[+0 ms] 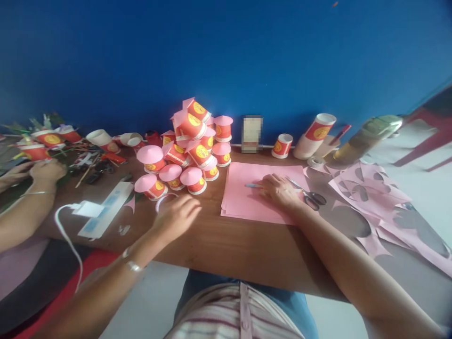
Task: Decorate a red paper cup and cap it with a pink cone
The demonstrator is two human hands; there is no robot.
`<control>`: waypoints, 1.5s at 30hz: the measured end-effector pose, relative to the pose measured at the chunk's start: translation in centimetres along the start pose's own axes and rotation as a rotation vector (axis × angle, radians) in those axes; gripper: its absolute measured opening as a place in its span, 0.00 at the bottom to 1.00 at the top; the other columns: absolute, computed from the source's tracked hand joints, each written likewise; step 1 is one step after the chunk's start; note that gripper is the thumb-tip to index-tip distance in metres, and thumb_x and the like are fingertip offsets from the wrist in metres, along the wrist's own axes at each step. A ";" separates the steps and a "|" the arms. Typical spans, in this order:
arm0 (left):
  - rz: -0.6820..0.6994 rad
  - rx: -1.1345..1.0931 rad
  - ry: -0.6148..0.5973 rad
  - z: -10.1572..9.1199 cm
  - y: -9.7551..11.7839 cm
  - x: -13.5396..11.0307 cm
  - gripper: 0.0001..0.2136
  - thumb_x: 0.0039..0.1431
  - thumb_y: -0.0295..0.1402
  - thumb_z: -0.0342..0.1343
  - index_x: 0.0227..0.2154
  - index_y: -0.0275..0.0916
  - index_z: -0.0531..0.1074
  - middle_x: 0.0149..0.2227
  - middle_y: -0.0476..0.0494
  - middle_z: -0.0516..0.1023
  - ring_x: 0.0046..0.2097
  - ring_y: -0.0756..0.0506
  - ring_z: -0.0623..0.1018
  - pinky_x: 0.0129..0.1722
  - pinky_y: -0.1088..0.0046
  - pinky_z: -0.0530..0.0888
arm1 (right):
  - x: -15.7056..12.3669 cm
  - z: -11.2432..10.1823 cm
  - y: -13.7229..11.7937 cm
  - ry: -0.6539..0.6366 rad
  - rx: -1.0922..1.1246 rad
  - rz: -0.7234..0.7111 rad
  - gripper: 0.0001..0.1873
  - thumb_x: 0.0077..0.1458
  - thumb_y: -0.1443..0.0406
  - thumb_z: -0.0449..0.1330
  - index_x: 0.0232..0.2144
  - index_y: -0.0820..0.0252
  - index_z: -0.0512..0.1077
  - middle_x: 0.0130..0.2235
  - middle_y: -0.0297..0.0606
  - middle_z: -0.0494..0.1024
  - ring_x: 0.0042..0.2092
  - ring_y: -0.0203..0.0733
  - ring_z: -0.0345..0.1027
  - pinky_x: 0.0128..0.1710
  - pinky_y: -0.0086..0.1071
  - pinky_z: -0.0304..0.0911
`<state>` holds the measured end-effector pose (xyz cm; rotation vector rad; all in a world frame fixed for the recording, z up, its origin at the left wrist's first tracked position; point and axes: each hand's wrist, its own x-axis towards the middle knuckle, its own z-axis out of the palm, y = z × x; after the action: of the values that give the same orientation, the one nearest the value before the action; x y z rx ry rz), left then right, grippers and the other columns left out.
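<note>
My left hand (pixel 176 215) hovers over the brown table (pixel 226 245) just in front of a pile of small red paper cups with pink paper lids (pixel 183 150). Its fingers curl round a white ring-shaped thing (pixel 161 200) that I cannot make out. My right hand (pixel 280 190) rests on a stack of pink paper sheets (pixel 247 200) and pinches a light blue pen (pixel 253 185) lying across the paper. Scissors (pixel 312 197) lie just right of that hand.
Another person's hands (pixel 33 172) work at the far left among cups and craft scraps. A white charger with a cord (pixel 86 208) and a blue-white box (pixel 106 209) lie left. Cut pink paper scraps (pixel 374 202), a cup stack (pixel 314 134), one cup (pixel 282 145) and tape (pixel 315 161) are right.
</note>
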<state>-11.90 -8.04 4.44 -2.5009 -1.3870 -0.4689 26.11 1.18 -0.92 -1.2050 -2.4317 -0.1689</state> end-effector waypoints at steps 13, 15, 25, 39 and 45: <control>0.106 -0.098 0.024 -0.4 1.4 0.3 0.04 0.69 0.28 0.55 0.39 0.40 0.75 0.40 0.44 0.81 0.42 0.43 0.77 0.48 0.66 0.73 | 0.4 0.9 0.7 0.018 -0.132 0.165 0.17 0.68 0.57 0.55 0.43 0.59 0.81 0.40 0.46 0.78 0.42 0.49 0.68 0.39 0.38 0.56; 0.256 -0.137 0.022 0.6 3.3 3.5 0.05 0.69 0.27 0.54 0.39 0.39 0.75 0.39 0.44 0.80 0.41 0.44 0.76 0.47 0.66 0.72 | 0.4 1.1 1.1 0.035 -0.165 0.214 0.17 0.68 0.58 0.55 0.42 0.59 0.81 0.40 0.47 0.78 0.42 0.49 0.68 0.39 0.38 0.56; 0.516 -0.232 -0.224 5.3 4.5 9.7 0.08 0.71 0.30 0.54 0.35 0.37 0.76 0.38 0.43 0.79 0.41 0.44 0.74 0.41 0.67 0.71 | 0.4 1.0 2.2 0.032 -0.179 0.250 0.17 0.68 0.61 0.54 0.43 0.62 0.81 0.42 0.48 0.78 0.45 0.51 0.66 0.42 0.38 0.58; 0.179 -0.724 -0.110 6.8 3.2 10.1 0.21 0.70 0.32 0.54 0.64 0.40 0.64 0.62 0.34 0.74 0.65 0.39 0.72 0.66 0.52 0.72 | 0.3 1.0 2.0 0.015 -0.161 0.258 0.17 0.68 0.61 0.53 0.45 0.61 0.80 0.43 0.49 0.78 0.46 0.52 0.66 0.41 0.40 0.59; 0.242 -0.699 -0.265 7.8 3.4 9.2 0.43 0.58 0.42 0.68 0.71 0.39 0.54 0.68 0.27 0.67 0.69 0.29 0.66 0.66 0.41 0.69 | 0.3 1.4 2.2 0.017 -0.150 0.262 0.17 0.67 0.61 0.53 0.46 0.60 0.80 0.44 0.50 0.77 0.47 0.55 0.66 0.44 0.43 0.61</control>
<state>-3.21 0.15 0.63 -3.3474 -1.1001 -0.6826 27.27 3.12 -2.21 -1.5670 -2.2526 -0.2854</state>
